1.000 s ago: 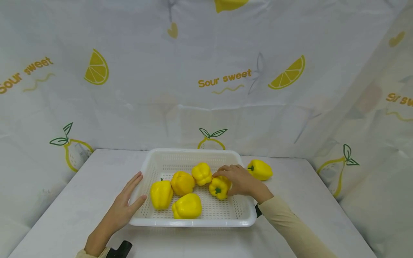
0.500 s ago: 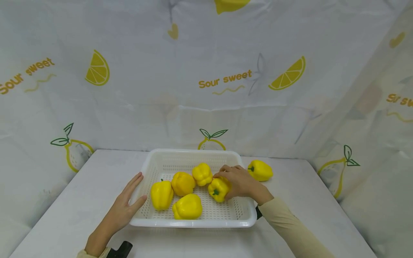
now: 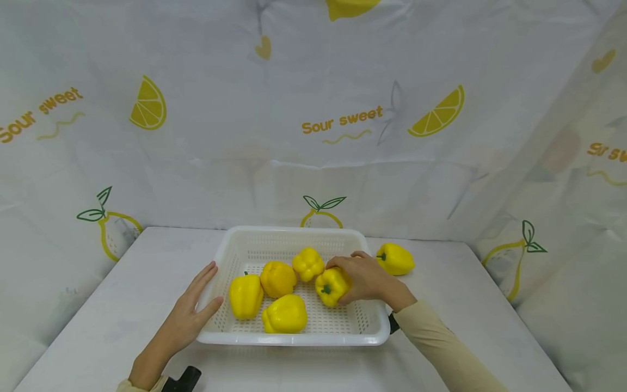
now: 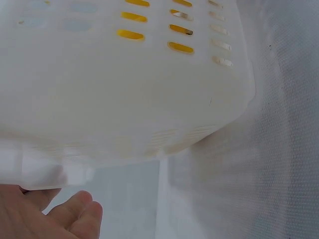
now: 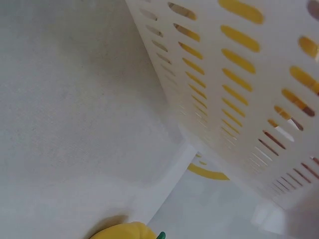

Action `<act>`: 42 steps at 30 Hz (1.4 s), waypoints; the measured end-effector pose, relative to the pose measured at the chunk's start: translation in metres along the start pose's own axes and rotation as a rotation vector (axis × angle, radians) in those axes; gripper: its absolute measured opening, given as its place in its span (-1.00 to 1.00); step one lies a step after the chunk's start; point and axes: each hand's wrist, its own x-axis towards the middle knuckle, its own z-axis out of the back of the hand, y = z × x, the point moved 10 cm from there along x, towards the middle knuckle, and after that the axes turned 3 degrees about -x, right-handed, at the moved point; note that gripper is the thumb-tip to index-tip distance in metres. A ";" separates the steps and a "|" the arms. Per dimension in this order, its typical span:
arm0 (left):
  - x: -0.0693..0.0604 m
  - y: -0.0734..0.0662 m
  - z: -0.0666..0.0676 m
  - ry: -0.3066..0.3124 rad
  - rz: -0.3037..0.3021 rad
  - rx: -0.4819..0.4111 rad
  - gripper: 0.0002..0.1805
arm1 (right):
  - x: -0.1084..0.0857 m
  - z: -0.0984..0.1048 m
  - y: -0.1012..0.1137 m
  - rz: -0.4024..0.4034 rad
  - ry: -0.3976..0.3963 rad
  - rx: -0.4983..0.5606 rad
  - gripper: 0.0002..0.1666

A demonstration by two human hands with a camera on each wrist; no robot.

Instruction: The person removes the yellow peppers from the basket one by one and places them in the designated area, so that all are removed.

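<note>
A white plastic basket [image 3: 294,340] with slotted walls sits on the table. My right hand [image 3: 368,276] reaches over its right side and grips a yellow bell pepper [image 3: 329,288], green stem facing me, low inside. At the left rim, my left hand [image 3: 183,316] lies with fingers straight and thumb spread. In the left wrist view, that hand's fingers [image 4: 75,209] are by the rim's underside. Several more peppers lie in the basket: one at left [image 3: 246,296], a deeper yellow pepper [image 3: 278,279], a front pepper [image 3: 284,314] and a back pepper [image 3: 307,264].
Outside the basket, another yellow pepper [image 3: 395,258] lies on the white table [image 3: 470,305] at right. A white lemon-print cloth [image 3: 220,136] hangs behind and along the sides. A black wrist device [image 3: 182,378] shows on the left arm.
The pepper under my right hand has shifted slightly left and turned, its stem moving a little left. My left hand and the other peppers stay put.
</note>
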 end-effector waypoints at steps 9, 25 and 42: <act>0.000 0.002 0.000 0.005 0.008 0.008 -0.28 | -0.002 0.002 0.000 -0.015 -0.027 0.027 -0.12; -0.001 0.003 -0.001 0.005 0.011 0.012 -0.29 | -0.005 0.007 -0.003 -0.039 -0.088 0.108 -0.11; -0.001 0.003 -0.002 0.004 0.009 0.000 -0.30 | -0.007 0.014 -0.004 -0.014 -0.134 0.260 -0.13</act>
